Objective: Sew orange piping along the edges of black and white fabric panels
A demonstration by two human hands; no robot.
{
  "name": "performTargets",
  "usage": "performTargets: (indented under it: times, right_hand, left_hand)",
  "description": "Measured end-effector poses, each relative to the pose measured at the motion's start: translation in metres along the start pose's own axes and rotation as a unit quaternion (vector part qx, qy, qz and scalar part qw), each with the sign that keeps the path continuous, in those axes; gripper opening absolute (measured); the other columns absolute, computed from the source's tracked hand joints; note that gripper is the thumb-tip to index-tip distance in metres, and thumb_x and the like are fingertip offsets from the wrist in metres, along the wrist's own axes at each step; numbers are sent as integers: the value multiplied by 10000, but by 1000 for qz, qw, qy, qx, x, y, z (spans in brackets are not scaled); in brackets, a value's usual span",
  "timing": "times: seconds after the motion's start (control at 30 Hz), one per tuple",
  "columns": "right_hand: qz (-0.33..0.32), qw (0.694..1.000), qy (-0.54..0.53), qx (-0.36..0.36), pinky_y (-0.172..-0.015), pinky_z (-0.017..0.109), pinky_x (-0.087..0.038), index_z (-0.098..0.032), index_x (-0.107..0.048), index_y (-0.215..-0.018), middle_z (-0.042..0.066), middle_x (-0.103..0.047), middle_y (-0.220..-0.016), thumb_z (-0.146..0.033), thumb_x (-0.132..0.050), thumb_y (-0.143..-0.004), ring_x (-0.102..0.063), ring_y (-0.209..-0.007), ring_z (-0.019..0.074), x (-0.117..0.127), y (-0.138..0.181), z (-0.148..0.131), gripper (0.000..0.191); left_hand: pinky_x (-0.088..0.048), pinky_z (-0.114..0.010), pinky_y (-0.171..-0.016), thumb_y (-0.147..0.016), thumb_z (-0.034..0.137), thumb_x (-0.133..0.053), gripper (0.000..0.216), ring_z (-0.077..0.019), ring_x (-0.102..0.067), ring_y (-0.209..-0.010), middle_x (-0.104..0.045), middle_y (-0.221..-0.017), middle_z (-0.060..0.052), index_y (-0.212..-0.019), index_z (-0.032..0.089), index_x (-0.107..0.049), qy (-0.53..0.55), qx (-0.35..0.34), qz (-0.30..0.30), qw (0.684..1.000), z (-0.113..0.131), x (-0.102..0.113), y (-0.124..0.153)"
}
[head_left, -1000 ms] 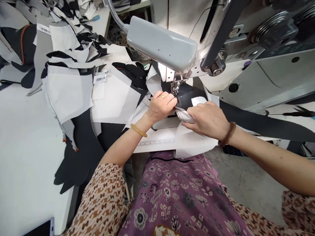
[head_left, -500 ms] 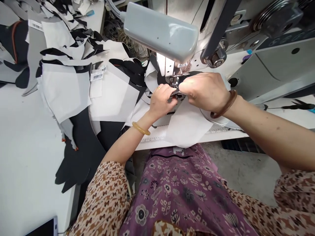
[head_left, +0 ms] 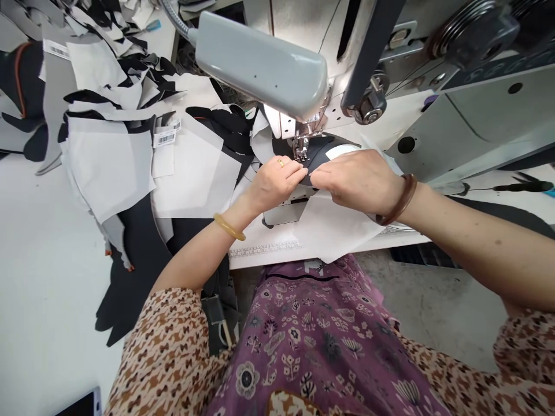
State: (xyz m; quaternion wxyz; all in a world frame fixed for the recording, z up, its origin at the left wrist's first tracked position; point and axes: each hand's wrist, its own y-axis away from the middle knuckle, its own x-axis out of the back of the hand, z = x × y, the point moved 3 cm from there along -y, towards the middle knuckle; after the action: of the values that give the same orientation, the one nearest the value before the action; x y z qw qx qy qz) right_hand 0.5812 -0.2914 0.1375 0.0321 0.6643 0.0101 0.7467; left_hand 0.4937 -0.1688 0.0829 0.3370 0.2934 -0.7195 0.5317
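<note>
Both hands meet just in front of the presser foot (head_left: 300,149) of a sewing machine (head_left: 433,124). My left hand (head_left: 277,184) pinches the near edge of a dark fabric piece (head_left: 318,151), its thumb hidden beneath. Close beside it, my right hand (head_left: 358,180) has its fingers closed on the same fabric edge. The dark piece lies by the foot and runs back to the right, with a white patch showing beyond my right hand. Below the hands, a white panel (head_left: 336,225) hangs over the table's front edge.
Stacked white and black cut pieces (head_left: 110,164) with barcode labels lie on the left. A grey lamp head (head_left: 260,63) hangs low over the needle area. Scissors (head_left: 526,184) rest at the right, a phone (head_left: 82,404) at the lower left. A ruler strip (head_left: 264,249) lines the front edge.
Both hands have come slightly down, away from the presser foot. More of the dark fabric and a white patch now show behind them. The camera view has shifted a little.
</note>
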Motion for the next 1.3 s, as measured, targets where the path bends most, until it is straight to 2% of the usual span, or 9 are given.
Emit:
performTargets:
  times: [0.13, 0.27, 0.47, 0.53, 0.63, 0.73, 1.1, 1.23, 1.3]
  right_hand:
    - [-29, 1000, 0, 11, -549, 273, -132, -135, -543, -688, 44, -506, -648, -48, -288, -801, -219, -541, 99, 2, 4, -6, 292]
    - [-40, 999, 5, 29, -553, 257, -149, -131, -539, -688, 43, -525, -657, -41, -294, -809, -212, -532, 95, 1, 7, -7, 287]
    - [-29, 999, 10, 44, -544, 255, -152, -126, -513, -646, 35, -506, -610, -14, -317, -785, -202, -507, 91, 4, 2, -3, 265]
    - [-29, 999, 9, 38, -549, 254, -152, -129, -508, -647, 35, -510, -613, -13, -308, -788, -219, -510, 92, 5, -1, -1, 270]
    - [-27, 999, 12, 20, -552, 256, -138, -135, -497, -637, 35, -501, -600, -27, -306, -800, -254, -521, 97, 3, -5, 0, 274]
    - [-20, 999, 20, 16, -544, 255, -121, -139, -488, -632, 31, -494, -589, -30, -311, -798, -271, -523, 104, -1, -6, 0, 267]
    - [28, 998, 43, 23, -561, 259, -131, -132, -511, -651, 46, -513, -617, -36, -317, -816, -334, -545, 116, -7, -9, -11, 273]
    - [116, 991, 57, 29, -583, 267, -152, -139, -507, -669, 66, -552, -711, -49, -312, -835, -422, -662, 154, -22, -2, -25, 271]
    - [128, 990, 55, 25, -586, 272, -151, -143, -503, -680, 69, -551, -740, -63, -315, -840, -434, -692, 157, -27, 8, -29, 260]
  left_hand:
    - [-333, -310, -680, -926, 158, -403, 203, -133, -575, -740, -680, -836, -35, -947, 173, -604, -33, -32, 82, 996, 9, 0, 5]
    - [-314, -309, -705, -865, 126, -529, 133, -123, -589, -728, -683, -759, -11, -935, 180, -628, -101, 6, 203, 974, 22, -12, 13]
    - [-332, -309, -735, -847, 118, -550, 141, -98, -586, -625, -658, -639, 42, -886, 232, -622, -99, 60, 237, 964, 22, -21, 15]
    - [-349, -320, -778, -853, 137, -540, 143, -101, -605, -646, -676, -670, 39, -920, 236, -618, -83, 75, 232, 966, 18, -19, 16]
    - [-366, -347, -824, -888, 178, -497, 170, -117, -641, -727, -708, -763, 13, -980, 250, -622, -20, 113, 156, 981, 10, -24, 18]
    - [-402, -346, -821, -898, 190, -486, 179, -117, -657, -762, -723, -828, 7, -979, 251, -634, -7, 112, 101, 989, 8, -28, 23]
    - [-394, -354, -799, -911, 171, -472, 163, -123, -655, -788, -722, -848, -7, -957, 237, -614, 42, 101, 82, 991, -3, -18, 21]
    - [-417, -301, -684, -914, 152, -412, 223, -116, -628, -795, -710, -915, -26, -764, 182, -575, 14, -11, 79, 997, -1, -9, 7]
    - [-428, -274, -640, -908, 120, -385, 274, -108, -617, -797, -700, -956, -24, -681, 171, -529, 3, -74, 81, 994, 2, -4, 2]
